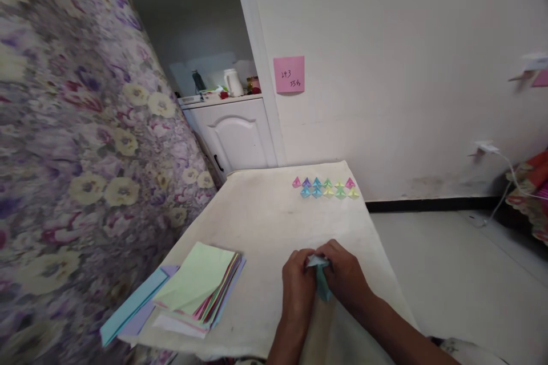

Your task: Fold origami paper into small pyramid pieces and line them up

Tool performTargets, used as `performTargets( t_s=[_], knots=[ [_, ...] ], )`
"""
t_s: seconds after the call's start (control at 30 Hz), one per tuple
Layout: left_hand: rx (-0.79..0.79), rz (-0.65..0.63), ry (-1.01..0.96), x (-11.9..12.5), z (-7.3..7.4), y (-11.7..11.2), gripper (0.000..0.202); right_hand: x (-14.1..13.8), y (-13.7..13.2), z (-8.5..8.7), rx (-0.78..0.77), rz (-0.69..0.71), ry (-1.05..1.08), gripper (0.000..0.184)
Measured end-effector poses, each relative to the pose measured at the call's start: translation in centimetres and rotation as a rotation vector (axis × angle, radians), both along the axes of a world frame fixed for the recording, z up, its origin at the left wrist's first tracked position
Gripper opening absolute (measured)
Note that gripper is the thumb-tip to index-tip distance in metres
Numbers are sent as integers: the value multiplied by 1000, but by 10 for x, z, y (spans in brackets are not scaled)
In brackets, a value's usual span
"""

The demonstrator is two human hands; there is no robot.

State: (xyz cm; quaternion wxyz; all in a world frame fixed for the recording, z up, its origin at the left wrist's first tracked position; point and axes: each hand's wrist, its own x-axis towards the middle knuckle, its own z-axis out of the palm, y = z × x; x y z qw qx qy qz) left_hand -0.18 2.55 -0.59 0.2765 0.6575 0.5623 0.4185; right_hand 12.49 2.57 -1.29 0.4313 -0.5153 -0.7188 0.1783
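Near the front of the cloth-covered table, my left hand and my right hand come together around a piece of folded light blue-green paper. Fingers of both hands are closed on its upper edges, one hand at each side. Its lower part hangs down between the palms, and the fingers hide some of its folds. Farther back on the table, small folded paper shapes in pink, purple, blue, green and yellow stand in two rows.
A stack of coloured paper sheets lies at the table's left, beside blue and purple strips. A floral curtain borders the left. Behind stand a white cabinet and a wall with a pink note.
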Motion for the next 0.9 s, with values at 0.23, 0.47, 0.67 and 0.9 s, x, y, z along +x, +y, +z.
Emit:
performTargets(
  t_s=[0.23,0.47,0.67,0.9],
  knots=[
    [-12,-3,-163,-3,3,0,32,2,2,0,10,17,271,29],
    [-69,24,-256,-6,1,-1,27,4,2,-2,-88,62,334,34],
    [-159,39,-362,-5,-1,3,28,4,3,-2,7,116,329,39],
    [-377,-94,-599,-10,3,5,24,8,3,0,14,135,253,39]
  ],
)
